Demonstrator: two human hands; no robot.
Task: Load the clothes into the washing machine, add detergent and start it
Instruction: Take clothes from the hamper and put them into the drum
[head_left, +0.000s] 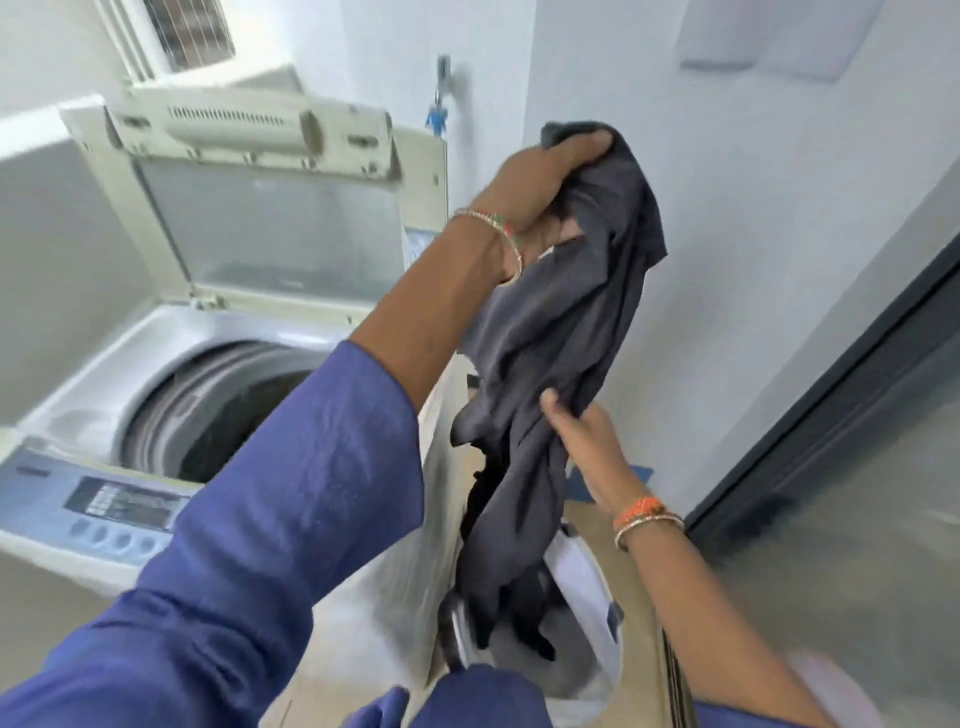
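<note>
One dark grey garment (561, 332) is seen, thin and limp fabric, bunched and creased, hanging in a long twisted drape. Frame is motion-blurred, so garment type cannot be told.

The garment is held in the air to the right of the washing machine (104, 405), above a white laundry basket (587, 587) on the floor. Its top end is gripped by the left hand (540, 182), fingers curled over the bunched cloth, arm raised across the frame in a blue sleeve (270, 519). Its mid-section is pinched lower down by the right hand (587, 436), thumb on the near side of the fabric. The bottom end trails down into the basket, where more dark cloth (524, 623) is visible; the count of pieces there cannot be told.

One top-loading washing machine is in view, lid (270, 208) raised upright at the back, drum opening (228, 410) exposed. Something dark is seen inside the drum; what it is cannot be resolved. One control panel (98, 509) with a display and a row of round buttons is at the front edge.

Two hands counted, both closed on the same garment. Bangles are worn on both wrists, with an orange band on the right one (641, 512).
</note>
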